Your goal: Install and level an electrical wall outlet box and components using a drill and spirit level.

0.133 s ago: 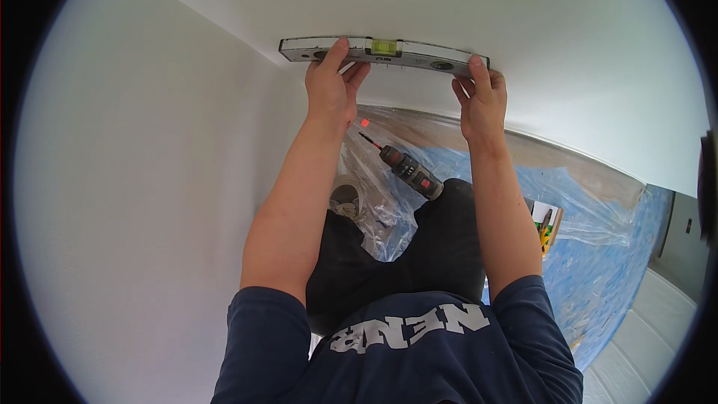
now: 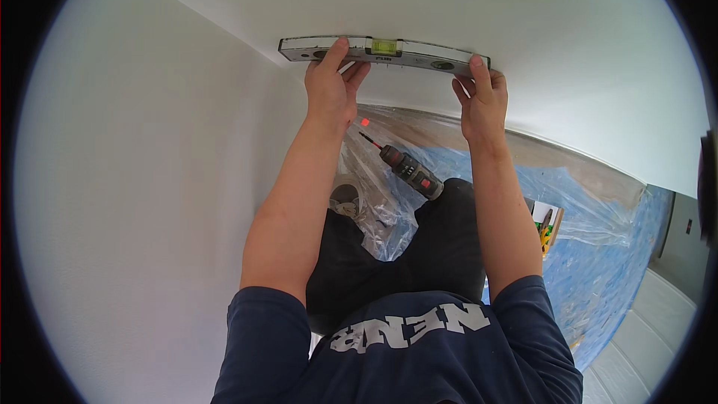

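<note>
A silver spirit level [image 2: 418, 55] with a green vial lies horizontally against the white wall [image 2: 389, 0]. My left hand [image 2: 331, 84] grips it left of the vial, thumb on the front face and fingers underneath. My right hand [image 2: 482, 97] grips its right end the same way. Below and between my arms, a black cordless drill [image 2: 410, 170] with a long red-and-black bit rests near my right knee. A small red square object [image 2: 365, 122] is just above the bit.
A side wall [image 2: 134, 179] rises on the left. Below are clear plastic sheeting [image 2: 393, 232] and blue sheeting [image 2: 591, 284], my dark-clad legs, a shoe, and a tray [image 2: 552, 233] holding pliers and yellow-handled tools at the right. White panels [image 2: 651, 307] show at the lower right.
</note>
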Available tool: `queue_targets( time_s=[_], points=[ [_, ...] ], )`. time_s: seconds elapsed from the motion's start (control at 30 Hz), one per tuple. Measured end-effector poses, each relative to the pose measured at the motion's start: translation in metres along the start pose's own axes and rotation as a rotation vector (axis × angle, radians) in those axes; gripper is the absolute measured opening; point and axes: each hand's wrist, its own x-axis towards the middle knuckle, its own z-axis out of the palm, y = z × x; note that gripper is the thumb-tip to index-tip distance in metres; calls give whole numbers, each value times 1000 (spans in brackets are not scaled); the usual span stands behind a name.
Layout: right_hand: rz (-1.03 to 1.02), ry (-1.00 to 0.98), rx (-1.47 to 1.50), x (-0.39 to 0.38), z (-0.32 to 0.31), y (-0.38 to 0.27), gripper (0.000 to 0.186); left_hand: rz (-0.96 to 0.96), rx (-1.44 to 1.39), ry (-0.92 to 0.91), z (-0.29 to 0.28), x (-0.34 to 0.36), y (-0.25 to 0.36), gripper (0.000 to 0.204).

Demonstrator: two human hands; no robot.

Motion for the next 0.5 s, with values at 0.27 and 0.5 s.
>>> queue_targets(
  time_s=[0.27,0.5],
  points=[
    [-11,-2,-1,3,-3,3,42,7,2,17,1,0,-1,28],
    [-17,8,-12,3,-3,3,43,2,6,27,1,1,-1,27]
  ],
)
